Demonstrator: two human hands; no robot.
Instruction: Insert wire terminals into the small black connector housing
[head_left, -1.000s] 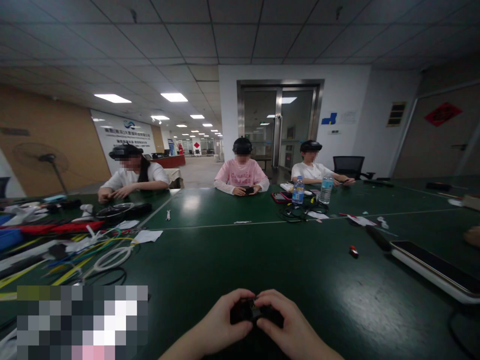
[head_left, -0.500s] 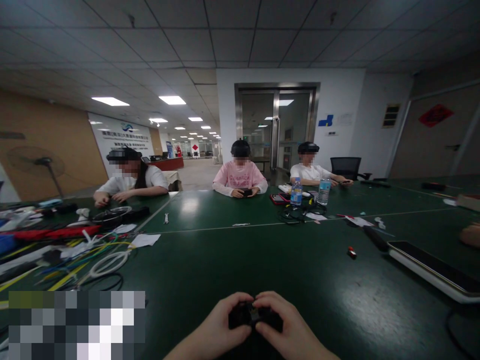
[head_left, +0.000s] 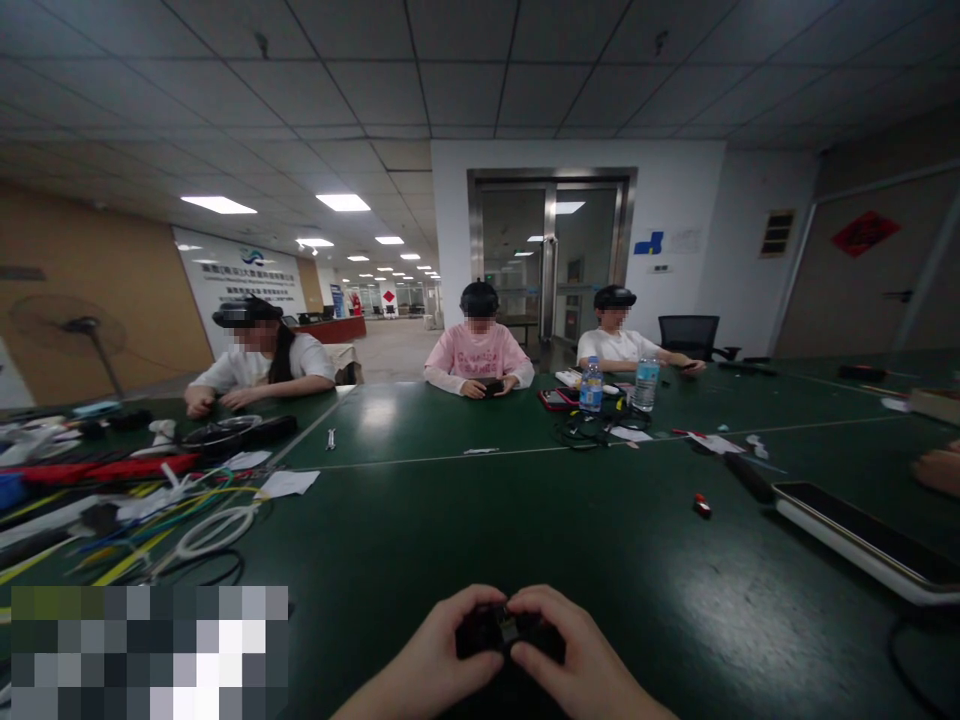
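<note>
Both hands hold one small black device (head_left: 507,632) low in the middle of the view, just above the green table (head_left: 420,530). My left hand (head_left: 450,645) is closed on its left side, thumb at the near edge and fingers over the far edge. On the other side my right hand (head_left: 566,650) grips it the same way, and the fingertips of the two hands almost meet. A paler patch shows at the device's centre. My fingers cover most of the rest, so its exact kind cannot be made out.
Tangled cables (head_left: 217,530) and a white paper (head_left: 289,484) lie left. A small red item (head_left: 702,506) and a tablet-like slab (head_left: 862,535) are right. Bottles (head_left: 591,385) and a wrench (head_left: 331,439) stand or lie farther off. Three people sit opposite; another person's hand (head_left: 937,468) shows at right.
The paler patch at the device's centre shows more brightly now, as if it is tilted slightly. Both hands keep their hold, and the view has shifted a little.
</note>
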